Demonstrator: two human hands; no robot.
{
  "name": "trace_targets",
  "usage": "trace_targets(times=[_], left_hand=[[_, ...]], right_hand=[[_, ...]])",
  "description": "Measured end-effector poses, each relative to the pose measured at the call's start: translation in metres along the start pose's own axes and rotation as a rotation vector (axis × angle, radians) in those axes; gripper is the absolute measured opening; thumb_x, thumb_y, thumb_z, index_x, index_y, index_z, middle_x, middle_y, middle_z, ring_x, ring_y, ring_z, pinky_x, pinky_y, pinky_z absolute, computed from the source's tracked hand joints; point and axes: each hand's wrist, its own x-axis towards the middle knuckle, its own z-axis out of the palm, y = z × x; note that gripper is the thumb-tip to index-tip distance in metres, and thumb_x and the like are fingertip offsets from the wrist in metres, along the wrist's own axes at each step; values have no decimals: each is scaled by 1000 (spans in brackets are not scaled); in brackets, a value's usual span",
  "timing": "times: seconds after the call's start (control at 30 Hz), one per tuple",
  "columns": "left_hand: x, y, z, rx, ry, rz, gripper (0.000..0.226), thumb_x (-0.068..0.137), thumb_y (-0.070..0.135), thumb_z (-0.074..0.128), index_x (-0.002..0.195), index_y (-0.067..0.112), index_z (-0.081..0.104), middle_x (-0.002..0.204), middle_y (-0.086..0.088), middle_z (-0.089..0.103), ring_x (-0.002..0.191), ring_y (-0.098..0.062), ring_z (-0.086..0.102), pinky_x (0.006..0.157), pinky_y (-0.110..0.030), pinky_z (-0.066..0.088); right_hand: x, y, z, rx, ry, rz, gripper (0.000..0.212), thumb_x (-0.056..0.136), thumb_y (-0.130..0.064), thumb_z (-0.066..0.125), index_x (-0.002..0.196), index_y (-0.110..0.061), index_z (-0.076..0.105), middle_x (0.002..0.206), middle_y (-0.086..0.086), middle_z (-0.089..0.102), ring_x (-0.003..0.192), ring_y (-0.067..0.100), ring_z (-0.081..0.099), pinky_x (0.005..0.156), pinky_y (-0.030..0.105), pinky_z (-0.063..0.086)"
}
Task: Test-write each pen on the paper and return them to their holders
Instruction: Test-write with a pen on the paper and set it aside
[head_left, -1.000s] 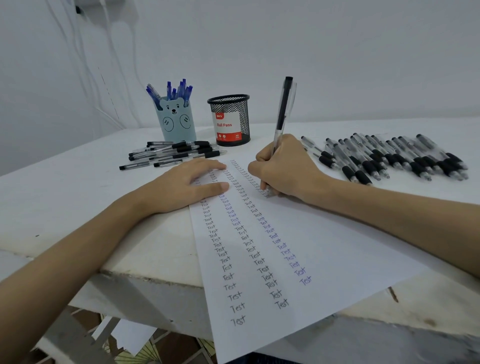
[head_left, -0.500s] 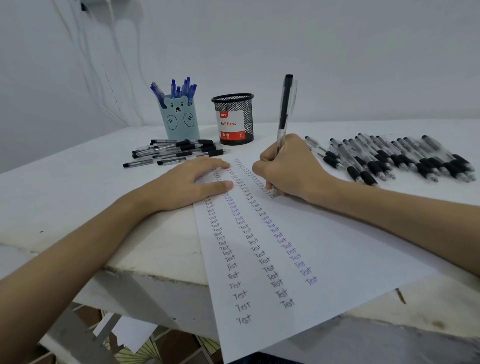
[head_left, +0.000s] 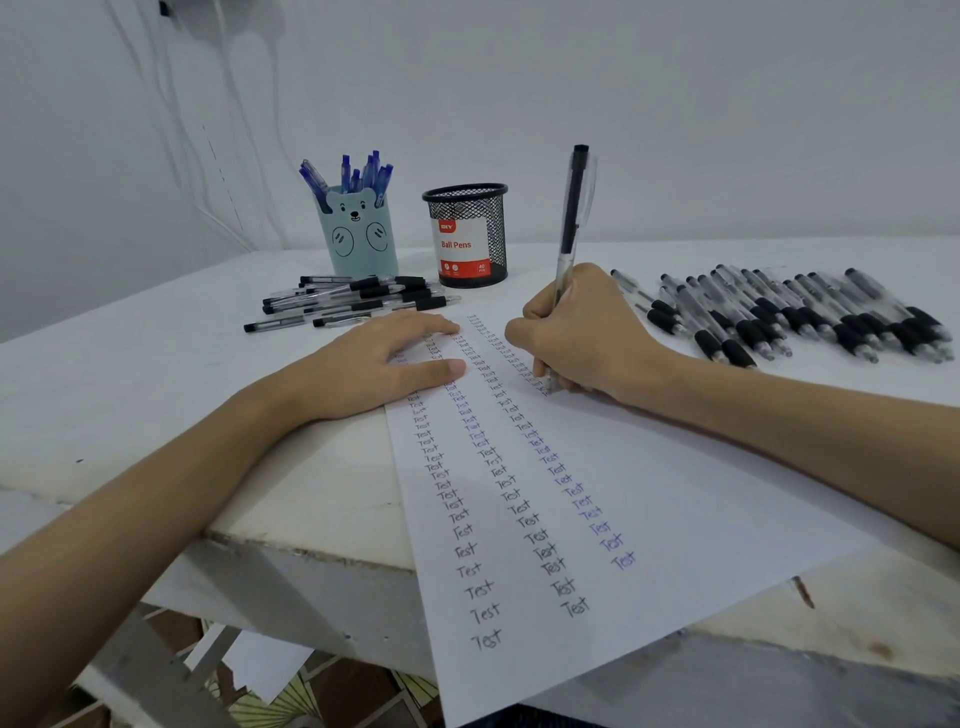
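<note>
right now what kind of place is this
Probably a makeshift desk for checking pens: a worn white table against a bare wall, a white sheet filled with handwritten "Test" columns, and a row of black-grip clear pens laid out.

White table (head_left: 130, 395) with a chipped, worn near edge. Behind table, plain white wall (head_left: 675, 104). Below table's near edge, paper scraps (head_left: 260, 670) on patterned floor (head_left: 311, 701).

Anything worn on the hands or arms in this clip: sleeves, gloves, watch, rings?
Nothing shows. Both forearms are bare up to the frame edge, with no sleeves in view. The left hand and right hand have no gloves, rings, watch or bracelets; nails look short and unpainted.
</note>
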Motion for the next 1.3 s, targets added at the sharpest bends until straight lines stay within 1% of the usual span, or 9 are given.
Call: trace_targets(times=[0.43,0.53,0.67,0.77,0.87,0.93,1.07,1.23,1.3], left_hand=[[0,-1,-1,4,-7,-9,67,72,65,44,133,36,46,135,20,42,122,3,35,101,-18,22],[0,-2,0,4,-3,-7,70,70,69,46,132,36,46,134,20,43,121,4,35,100,-17,22],[2,-4,1,3,3,-9,79,62,79,40,130,39,47,132,21,43,122,3,36,102,-19,24],[1,-4,-1,-15,7,-9,81,60,79,39,130,39,47,131,22,43,122,3,36,102,-18,23],[1,-5,-1,-11,3,-15,80,60,79,38,130,40,47,134,21,43,125,1,36,104,-20,23],[2,-5,0,-9,2,-22,80,60,80,38,129,41,47,135,20,43,127,0,36,106,-21,23],[2,-5,0,-1,-1,-18,82,60,80,37,130,39,46,136,19,43,126,0,36,104,-21,24],[1,-5,0,-5,6,-21,82,60,80,37,130,39,47,135,20,44,124,1,37,104,-21,25],[1,-4,0,-11,0,-24,82,59,80,37,130,40,46,134,21,43,123,2,37,102,-20,24]], right_hand=[[2,1,1,-51,38,19,39,78,-1,54,45,-13,37,26,-12,41,22,6,40,29,12,27],[3,0,-1,36,69,96,31,80,-2,54,52,-10,42,26,-8,43,20,6,34,28,12,25],[6,-3,-10,221,51,264,29,81,-10,56,54,-9,44,30,-3,42,28,12,30,35,11,22],[9,-5,-16,251,21,292,26,87,-23,57,69,-12,41,31,-2,39,31,14,25,37,14,21],[11,-4,-20,333,11,318,30,97,-39,42,83,-13,39,31,-1,34,27,13,19,40,14,17],[12,-1,-21,385,3,339,33,100,-40,34,83,-12,40,31,0,33,26,13,18,39,15,16],[14,3,-21,422,6,335,37,100,-40,39,78,-10,41,31,2,34,26,14,18,39,16,16],[14,6,-19,413,-3,325,36,101,-39,37,93,-7,51,29,0,35,26,13,19,39,15,16],[14,6,-19,424,-10,336,36,101,-40,34,91,-9,50,31,0,35,27,13,20,39,16,16]])
